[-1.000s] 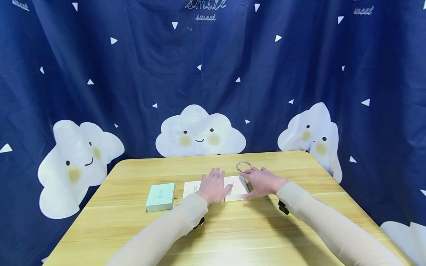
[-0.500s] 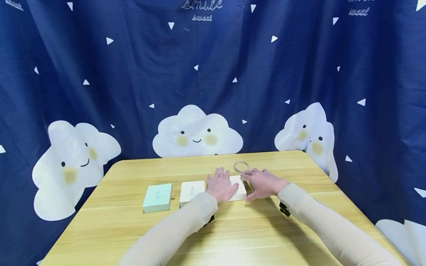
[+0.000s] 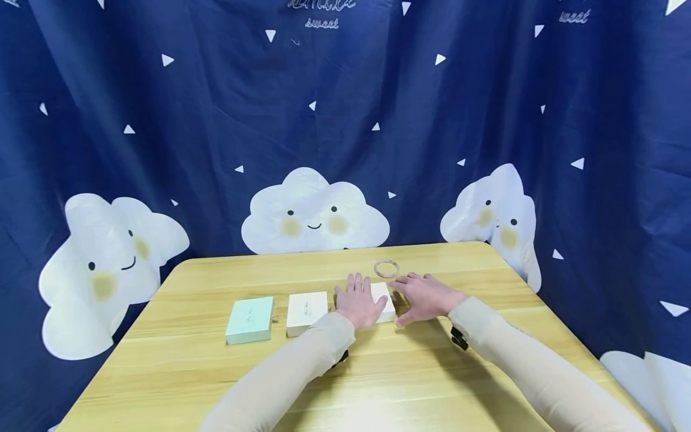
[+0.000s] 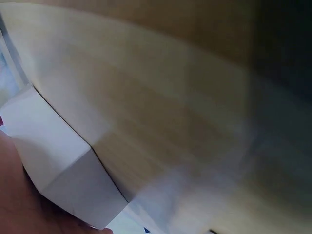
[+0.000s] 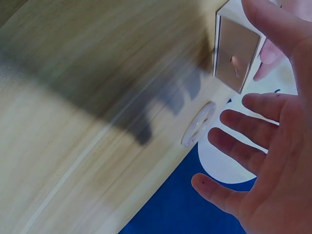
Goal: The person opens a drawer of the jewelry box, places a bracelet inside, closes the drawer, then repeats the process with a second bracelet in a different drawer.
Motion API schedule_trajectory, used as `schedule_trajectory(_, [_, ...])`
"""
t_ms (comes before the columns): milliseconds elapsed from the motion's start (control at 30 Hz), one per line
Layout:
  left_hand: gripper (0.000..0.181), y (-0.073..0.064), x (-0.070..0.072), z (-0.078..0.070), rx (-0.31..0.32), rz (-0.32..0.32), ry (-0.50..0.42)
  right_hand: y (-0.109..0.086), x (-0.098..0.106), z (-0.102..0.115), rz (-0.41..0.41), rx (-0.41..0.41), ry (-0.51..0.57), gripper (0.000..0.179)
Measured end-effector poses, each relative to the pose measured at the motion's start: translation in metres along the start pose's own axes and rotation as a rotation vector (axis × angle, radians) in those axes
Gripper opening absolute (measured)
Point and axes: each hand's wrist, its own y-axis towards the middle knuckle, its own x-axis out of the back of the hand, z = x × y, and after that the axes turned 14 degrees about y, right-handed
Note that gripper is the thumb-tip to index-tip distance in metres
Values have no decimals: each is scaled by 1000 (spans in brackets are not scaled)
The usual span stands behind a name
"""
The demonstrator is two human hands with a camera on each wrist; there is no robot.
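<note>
A white box lies on the wooden table, partly covered by my left hand. That hand lies at the box's left side, fingers straight and pointing away, thumb spread toward its front. In the left wrist view, skin shows beside the white box. My right hand is held off the box's right end, fingers apart and holding nothing. The right wrist view shows that end as a brownish drawer face with a small ribbon tab. Just behind the box lies a pale bangle.
To the left stand a second white box with small print and a mint-green box with a ribbon tab at its right side. The wooden table ends at a dark blue curtain with cloud figures.
My left hand has shifted right, from between the two white boxes onto the right one, uncovering the left white box. My right hand barely moves. The head view has turned slightly right.
</note>
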Motion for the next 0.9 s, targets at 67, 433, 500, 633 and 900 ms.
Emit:
schedule_trajectory(67, [81, -1, 1, 1, -3, 2, -4, 1, 0, 0, 1, 4, -6, 101])
schedule_trajectory(433, [84, 1, -6, 5, -31, 31, -22, 0, 3, 0, 3, -10, 6, 100])
schedule_trajectory(500, [84, 1, -6, 5, -31, 18, -34, 0, 2, 0, 10, -19, 12, 99])
schedule_trajectory(633, [83, 1, -3, 5, -16, 11, -64, -2, 1, -1, 23, -37, 26, 99])
schedule_trajectory(900, [79, 1, 2, 3, 11, 7, -74, -4, -3, -4, 4, -28, 36, 90])
